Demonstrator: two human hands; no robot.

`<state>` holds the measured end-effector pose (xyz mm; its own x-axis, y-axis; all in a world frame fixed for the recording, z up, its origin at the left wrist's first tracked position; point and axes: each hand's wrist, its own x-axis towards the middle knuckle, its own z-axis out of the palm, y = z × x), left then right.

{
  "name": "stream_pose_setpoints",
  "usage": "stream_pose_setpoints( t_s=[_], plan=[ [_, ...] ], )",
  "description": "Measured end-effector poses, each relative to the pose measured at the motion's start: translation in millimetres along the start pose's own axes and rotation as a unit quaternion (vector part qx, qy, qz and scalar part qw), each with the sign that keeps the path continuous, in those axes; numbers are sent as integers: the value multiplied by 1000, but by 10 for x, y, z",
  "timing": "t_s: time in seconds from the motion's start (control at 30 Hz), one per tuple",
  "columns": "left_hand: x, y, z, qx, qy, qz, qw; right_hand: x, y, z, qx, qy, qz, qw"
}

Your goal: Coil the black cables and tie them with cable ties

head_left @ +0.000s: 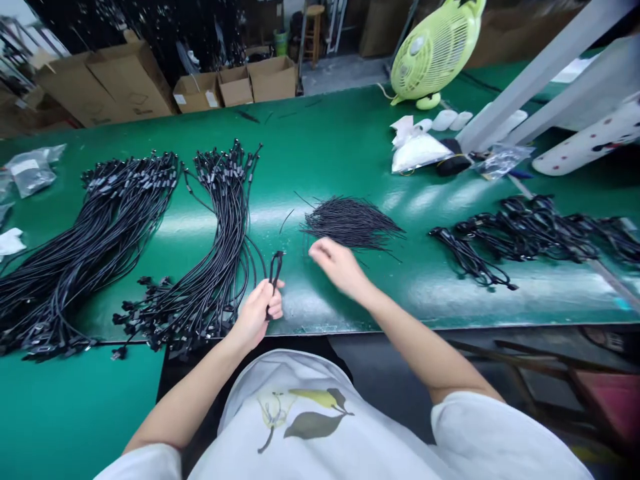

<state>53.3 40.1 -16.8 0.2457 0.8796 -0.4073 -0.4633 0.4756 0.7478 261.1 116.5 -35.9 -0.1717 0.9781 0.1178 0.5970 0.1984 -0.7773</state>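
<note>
Green tabletop | held cable | black, slim, folded into narrow loop

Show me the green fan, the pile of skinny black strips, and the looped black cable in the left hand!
Green fan (436, 52), head view: on its front grille.
Pile of skinny black strips (353, 223), head view: on its middle.
Looped black cable (279, 265), head view: on the loop sticking up.
</note>
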Motion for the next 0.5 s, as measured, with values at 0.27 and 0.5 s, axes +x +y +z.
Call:
stream_pose_setpoints(
  t_s=[0.27,0.5],
  plan=[
    [-33,-35,-6,53,1,47,997,-544,-472,448,-71,-63,-209,973],
    [-119,27,-123,107,7,13,994,-424,-788,219,-263,-63,-533,802]
  ],
)
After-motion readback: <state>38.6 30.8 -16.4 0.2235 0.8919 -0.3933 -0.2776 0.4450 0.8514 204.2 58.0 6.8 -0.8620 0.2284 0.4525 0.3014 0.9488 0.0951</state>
